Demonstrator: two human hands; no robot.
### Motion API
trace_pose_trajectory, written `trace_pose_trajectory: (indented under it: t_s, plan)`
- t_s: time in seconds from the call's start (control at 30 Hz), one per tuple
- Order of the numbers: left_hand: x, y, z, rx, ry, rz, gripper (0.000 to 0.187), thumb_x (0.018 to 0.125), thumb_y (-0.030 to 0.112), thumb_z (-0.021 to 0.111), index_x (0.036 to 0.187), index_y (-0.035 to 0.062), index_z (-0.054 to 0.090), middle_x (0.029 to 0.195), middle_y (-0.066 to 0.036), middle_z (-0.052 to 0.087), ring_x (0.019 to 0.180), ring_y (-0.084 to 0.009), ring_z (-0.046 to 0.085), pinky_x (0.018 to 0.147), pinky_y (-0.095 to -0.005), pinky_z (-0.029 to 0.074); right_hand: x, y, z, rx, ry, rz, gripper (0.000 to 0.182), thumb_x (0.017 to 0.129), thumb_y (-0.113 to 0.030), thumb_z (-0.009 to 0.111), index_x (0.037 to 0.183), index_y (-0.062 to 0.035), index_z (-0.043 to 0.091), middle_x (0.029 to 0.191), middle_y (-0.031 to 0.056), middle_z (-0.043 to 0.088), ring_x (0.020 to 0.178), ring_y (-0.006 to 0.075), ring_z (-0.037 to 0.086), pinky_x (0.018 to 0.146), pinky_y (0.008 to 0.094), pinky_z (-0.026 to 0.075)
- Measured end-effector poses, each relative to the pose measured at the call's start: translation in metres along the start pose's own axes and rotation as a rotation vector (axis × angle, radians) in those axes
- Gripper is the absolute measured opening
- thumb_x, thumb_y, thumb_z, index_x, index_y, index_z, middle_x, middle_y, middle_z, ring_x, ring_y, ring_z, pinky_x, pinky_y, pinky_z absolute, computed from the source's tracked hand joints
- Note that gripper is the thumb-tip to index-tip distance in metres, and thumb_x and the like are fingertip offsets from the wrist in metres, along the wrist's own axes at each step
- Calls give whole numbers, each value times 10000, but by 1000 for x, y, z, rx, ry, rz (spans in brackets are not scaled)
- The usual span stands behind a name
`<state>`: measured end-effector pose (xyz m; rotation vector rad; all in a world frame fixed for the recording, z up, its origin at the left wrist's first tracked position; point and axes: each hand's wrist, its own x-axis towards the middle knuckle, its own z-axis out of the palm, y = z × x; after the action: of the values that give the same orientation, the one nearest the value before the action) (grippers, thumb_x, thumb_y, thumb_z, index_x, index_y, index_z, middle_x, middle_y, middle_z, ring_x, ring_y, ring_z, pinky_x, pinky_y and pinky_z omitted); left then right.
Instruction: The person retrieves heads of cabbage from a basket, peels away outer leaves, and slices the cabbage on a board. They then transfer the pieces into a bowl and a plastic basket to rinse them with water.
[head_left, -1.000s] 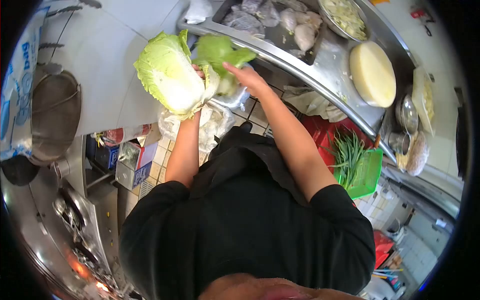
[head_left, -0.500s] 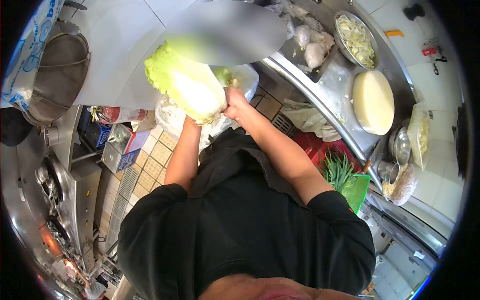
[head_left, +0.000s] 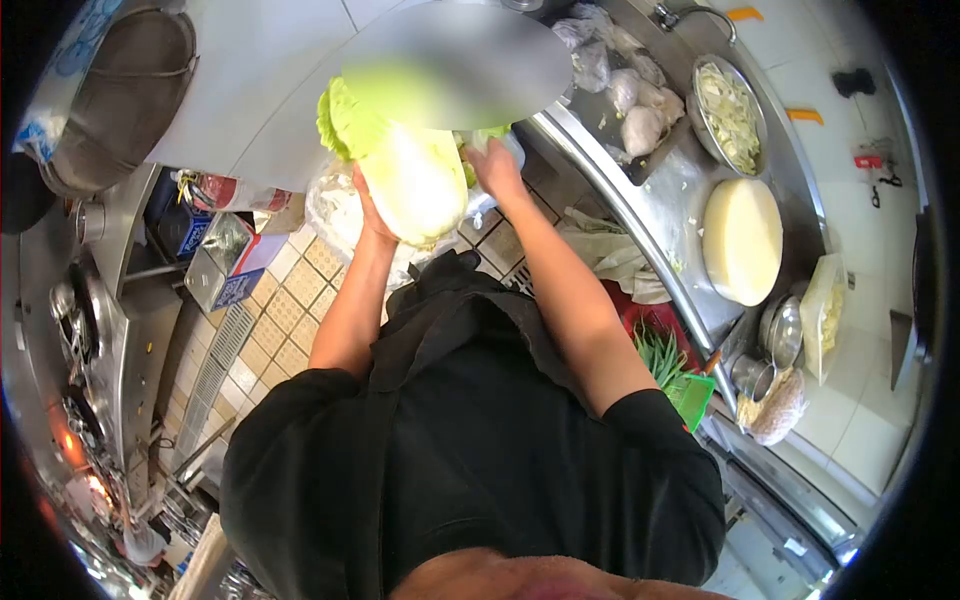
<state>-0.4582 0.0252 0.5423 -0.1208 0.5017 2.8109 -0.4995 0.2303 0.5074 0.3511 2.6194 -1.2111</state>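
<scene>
A large napa cabbage [head_left: 415,190], pale with light green leaf tips, is held upright in front of my body, its white base toward me. My left hand [head_left: 374,212] is wrapped round its left side. To the right of the cabbage, my right hand [head_left: 495,168] is closed on a green leaf [head_left: 492,133], which is partly hidden. A blurred grey oval covers the cabbage's top. Behind and below the cabbage are a clear plastic bag [head_left: 335,205] and whitish leaves.
At the right, a steel counter [head_left: 665,205] bears bagged items [head_left: 640,110], a bowl of cut vegetables [head_left: 730,115], and a round pale block [head_left: 742,240]. A green basket [head_left: 692,400] stands below its edge. Stoves are at the left, with a person [head_left: 143,543] at the lower left.
My right hand has moved up and away from the cabbage base with a leaf. My left hand has shifted up along the cabbage's left side, and the view has turned slightly.
</scene>
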Motion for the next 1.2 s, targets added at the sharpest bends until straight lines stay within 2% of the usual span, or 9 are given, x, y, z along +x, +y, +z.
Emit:
trace_pose_trajectory:
  t_s: [0.1, 0.17, 0.23, 0.27, 0.4, 0.5, 0.63, 0.87, 1.2]
  plan:
    - [14, 21, -3, 381, 172, -38, 702, 950, 566, 542, 1402, 34, 474, 1317, -144, 610, 1139, -279, 631, 988, -411, 530, 30, -6, -9, 167, -204, 148, 793, 957, -623, 470, 1370, 54, 491, 1332, 294, 561, 1246, 426, 543, 1073, 474, 400]
    - [24, 29, 25, 615, 257, -103, 666, 903, 417, 694, 1384, 7, 485, 1285, -153, 628, 1100, -257, 651, 950, -383, 535, 3, -38, -38, 801, -345, 229, 914, 936, -741, 376, 1525, -43, 326, 1486, 156, 468, 1360, 288, 461, 1130, 467, 351]
    - [33, 30, 59, 1043, 195, -140, 673, 866, 329, 768, 1381, 1, 485, 1282, -155, 629, 1103, -243, 649, 936, -363, 530, -13, -32, -42, 1471, -867, -76, 926, 903, -747, 438, 1534, -82, 307, 1482, 138, 476, 1379, 265, 432, 1139, 448, 351]
    - [32, 22, 78, 1108, 166, -43, 798, 763, 274, 856, 1394, -21, 466, 1275, -174, 628, 1119, -246, 639, 952, -354, 506, -21, -34, -26, 1299, -468, -19, 908, 873, -723, 518, 1500, -84, 366, 1463, 126, 494, 1338, 282, 479, 1120, 451, 386]
    - [16, -11, 110, 1476, -18, 151, 1063, 678, 341, 899, 1465, -100, 338, 1383, -270, 503, 1235, -319, 547, 1048, -384, 429, -19, 3, -31, 1668, -377, -59, 903, 840, -710, 591, 1470, -87, 415, 1425, 118, 535, 1273, 322, 540, 1088, 492, 425]
    - [10, -40, 95, 1672, 12, 229, 1060, 665, 329, 900, 1459, -102, 345, 1346, -269, 523, 1246, -346, 530, 1064, -389, 412, -35, 5, -47, 1804, -233, -53, 932, 815, -737, 598, 1461, -87, 426, 1414, 121, 545, 1271, 325, 541, 1092, 496, 421]
    - [16, -61, 104, 1862, -29, 390, 723, 697, 223, 842, 1289, -61, 538, 1198, -222, 597, 1089, -300, 592, 972, -372, 461, -41, 13, -53, 1764, -58, -78, 952, 795, -760, 599, 1452, -90, 437, 1405, 126, 553, 1264, 326, 546, 1088, 500, 426]
    - [47, -76, 76, 1070, 208, 319, 304, 729, 74, 669, 1008, -8, 581, 841, -65, 597, 800, -191, 574, 776, -311, 480, -42, 18, -61, 1847, 142, -57, 902, 827, -743, 585, 1439, -95, 450, 1361, 122, 580, 1226, 312, 572, 1059, 496, 454]
    - [71, -72, 70, 87, 214, -8, 233, 714, 13, 496, 934, 84, 519, 688, -27, 444, 494, -154, 375, 439, -305, 339, -21, 33, -53, 1920, 191, -56, 784, 904, -687, 497, 1415, -92, 481, 1342, 133, 585, 1184, 321, 594, 1029, 486, 479]
